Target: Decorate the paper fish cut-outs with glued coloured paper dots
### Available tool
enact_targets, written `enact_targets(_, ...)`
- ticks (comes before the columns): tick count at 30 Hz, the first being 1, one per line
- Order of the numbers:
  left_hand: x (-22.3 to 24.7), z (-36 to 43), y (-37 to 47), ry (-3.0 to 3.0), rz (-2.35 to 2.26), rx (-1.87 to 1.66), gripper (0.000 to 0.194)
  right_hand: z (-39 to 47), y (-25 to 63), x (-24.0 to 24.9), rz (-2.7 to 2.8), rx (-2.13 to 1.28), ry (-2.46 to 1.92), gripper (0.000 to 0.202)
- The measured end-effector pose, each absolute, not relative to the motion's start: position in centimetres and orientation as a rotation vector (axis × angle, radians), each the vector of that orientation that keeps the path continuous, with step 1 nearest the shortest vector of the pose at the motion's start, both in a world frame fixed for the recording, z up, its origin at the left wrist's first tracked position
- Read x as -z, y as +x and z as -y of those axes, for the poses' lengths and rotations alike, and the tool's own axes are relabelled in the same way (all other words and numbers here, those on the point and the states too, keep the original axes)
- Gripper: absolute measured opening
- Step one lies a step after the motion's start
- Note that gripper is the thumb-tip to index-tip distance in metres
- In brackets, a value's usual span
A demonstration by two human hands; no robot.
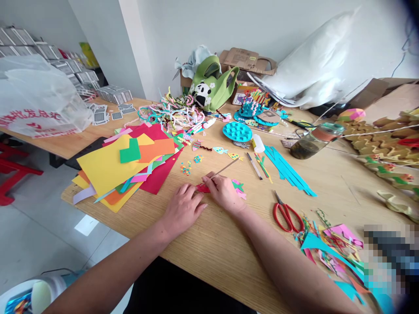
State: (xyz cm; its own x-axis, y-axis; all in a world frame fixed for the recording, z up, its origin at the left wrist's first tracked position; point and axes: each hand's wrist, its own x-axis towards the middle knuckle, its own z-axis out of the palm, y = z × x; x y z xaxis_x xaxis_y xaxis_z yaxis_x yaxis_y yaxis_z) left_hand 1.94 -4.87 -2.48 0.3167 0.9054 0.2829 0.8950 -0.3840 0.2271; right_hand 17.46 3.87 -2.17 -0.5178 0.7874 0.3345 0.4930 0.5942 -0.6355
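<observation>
Red piece found between two hands at table edge

A small red piece (203,188) is located on the wooden table (203,244), between the hands and partly covered by them. The left hand (183,207) is laid palm down, its fingertips brought to the red piece's near side and its thumb spread apart; whether the piece is gripped by it cannot be told. In the right hand (223,192) a thin stick (225,168) is pinched between thumb and fingers, its free end pointed away from the body. The two hands are held near each other.

Pink and green fish cutouts (238,186) are noted just beside the right hand, partly hidden by it. Small coloured dots (186,168) are scattered beyond the left hand. A yellow fish cutout (233,156) and a pale blue fish cutout (220,150) are placed farther back.

To the left, coloured paper sheets (104,163) are stacked loosely. To the right, a pen (254,166) and blue strips (290,171) are laid out, and red-handled scissors (286,216) are observed beside paper scraps (330,248).
</observation>
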Motion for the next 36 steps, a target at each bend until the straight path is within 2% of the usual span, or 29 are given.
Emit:
enact_targets(17, 2.67, 4.83, 1.86, 2.536, -1.715, -0.589, 0.025, -3.75, 17.48, 1.92, 2.257, -0.609, -1.025, 0.041)
enact_targets(26, 2.56, 4.91, 1.89, 2.531, -1.713, -0.598, 0.025, -4.14, 17.85, 1.86, 2.196, -0.6, -1.106, 0.032)
enact_targets(36, 2.57, 4.88, 1.89, 2.52, -1.712, -0.61, 0.023, -4.16, 18.04, 1.77, 2.241, -0.63, -1.063, 0.04)
